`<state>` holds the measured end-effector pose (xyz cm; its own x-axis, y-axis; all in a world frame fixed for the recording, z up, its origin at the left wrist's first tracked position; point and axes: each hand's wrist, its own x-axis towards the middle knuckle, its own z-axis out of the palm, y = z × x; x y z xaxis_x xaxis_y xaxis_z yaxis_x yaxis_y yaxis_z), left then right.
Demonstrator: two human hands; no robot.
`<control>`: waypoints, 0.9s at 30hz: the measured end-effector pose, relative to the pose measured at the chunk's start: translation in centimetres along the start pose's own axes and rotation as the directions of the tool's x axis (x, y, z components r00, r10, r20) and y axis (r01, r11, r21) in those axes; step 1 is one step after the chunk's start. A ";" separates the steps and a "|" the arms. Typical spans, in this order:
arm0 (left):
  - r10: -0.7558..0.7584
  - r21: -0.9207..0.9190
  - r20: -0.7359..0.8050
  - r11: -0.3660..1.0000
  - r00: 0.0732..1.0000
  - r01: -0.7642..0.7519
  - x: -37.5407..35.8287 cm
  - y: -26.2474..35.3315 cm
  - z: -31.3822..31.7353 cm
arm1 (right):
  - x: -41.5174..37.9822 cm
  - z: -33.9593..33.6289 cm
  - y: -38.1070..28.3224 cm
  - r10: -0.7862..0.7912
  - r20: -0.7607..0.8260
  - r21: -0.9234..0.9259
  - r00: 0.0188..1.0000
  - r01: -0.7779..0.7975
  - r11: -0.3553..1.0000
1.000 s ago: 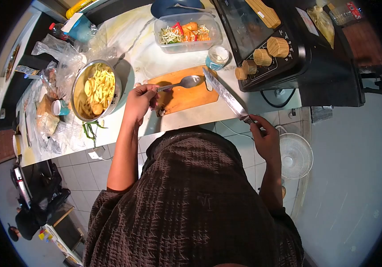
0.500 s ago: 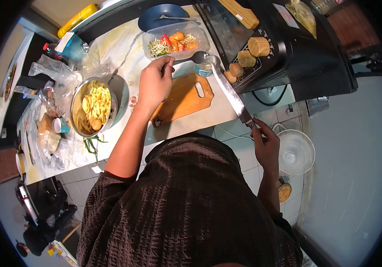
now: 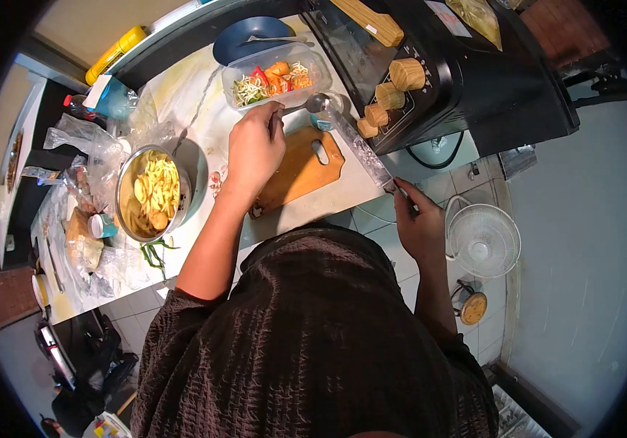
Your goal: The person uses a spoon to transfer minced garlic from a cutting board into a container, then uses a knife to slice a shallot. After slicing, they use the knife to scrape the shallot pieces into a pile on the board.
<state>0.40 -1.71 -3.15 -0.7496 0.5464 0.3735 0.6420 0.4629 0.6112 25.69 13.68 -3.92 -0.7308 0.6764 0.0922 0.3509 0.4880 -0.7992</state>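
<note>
My left hand (image 3: 256,142) grips a spoon (image 3: 316,103) by its handle, with the bowl pointing right above a small jar (image 3: 321,122). In my right hand (image 3: 419,219) is a knife (image 3: 361,152), held by the handle, its long wet-looking blade slanting up and left so the tip comes close to the spoon's bowl. Below both tools a wooden cutting board (image 3: 300,169) lies on the counter, partly covered by my left hand. Just behind stands a clear plastic container (image 3: 312,82) of bean sprouts, red chili and orange pieces.
To the left, a metal pot (image 3: 121,191) holds cut yellow pieces, with green chilies (image 3: 151,255) beside it and plastic bags (image 3: 102,150) beyond. A dark blue bowl (image 3: 229,45) sits at the back. A black oven (image 3: 467,87) with wooden knobs stands right; a white basket (image 3: 499,223) is lower right.
The knife and spoon have shifted slightly left in view, and the blade has turned to show more of its flat face. My head view has moved a little too.
</note>
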 end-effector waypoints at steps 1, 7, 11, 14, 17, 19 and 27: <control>0.011 0.028 -0.013 1.000 1.000 -0.011 -0.1 0.1 -0.2 | 0.0 0.0 -0.1 -0.006 -0.006 -0.017 1.000 0.006 1.000; 0.019 0.006 -0.028 1.000 0.999 -0.019 -0.3 0.5 -0.9 | -0.3 -0.6 -1.1 0.046 0.007 0.044 0.999 -0.046 0.998; 0.013 -0.011 -0.036 1.000 0.999 -0.013 -0.3 0.7 -0.8 | 0.0 -0.4 -1.4 -0.006 0.018 0.009 1.000 0.006 1.000; 0.010 0.016 -0.043 1.000 0.999 -0.009 -0.3 0.6 -1.0 | 0.0 -0.2 -0.5 0.009 -0.005 -0.029 1.000 -0.009 1.000; -0.019 -0.032 -0.064 0.999 0.998 0.017 -0.3 0.5 -1.5 | 0.0 -0.2 -0.4 -0.032 -0.063 0.008 0.997 0.033 0.999; -0.035 -0.086 -0.077 0.996 0.996 0.028 -0.4 0.6 -1.8 | 0.2 -0.6 -1.3 0.072 -0.020 -0.062 0.997 -0.073 0.995; -0.183 -0.241 0.057 0.952 0.981 0.192 -0.8 0.8 -1.0 | 0.8 1.4 -0.4 -0.047 -0.076 -0.056 0.996 0.043 0.997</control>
<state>1.39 -2.48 -2.29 -0.8439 0.4916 0.2146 0.4286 0.3773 0.8210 24.17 13.21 -4.36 -0.7001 0.6924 0.1744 0.3516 0.5469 -0.7597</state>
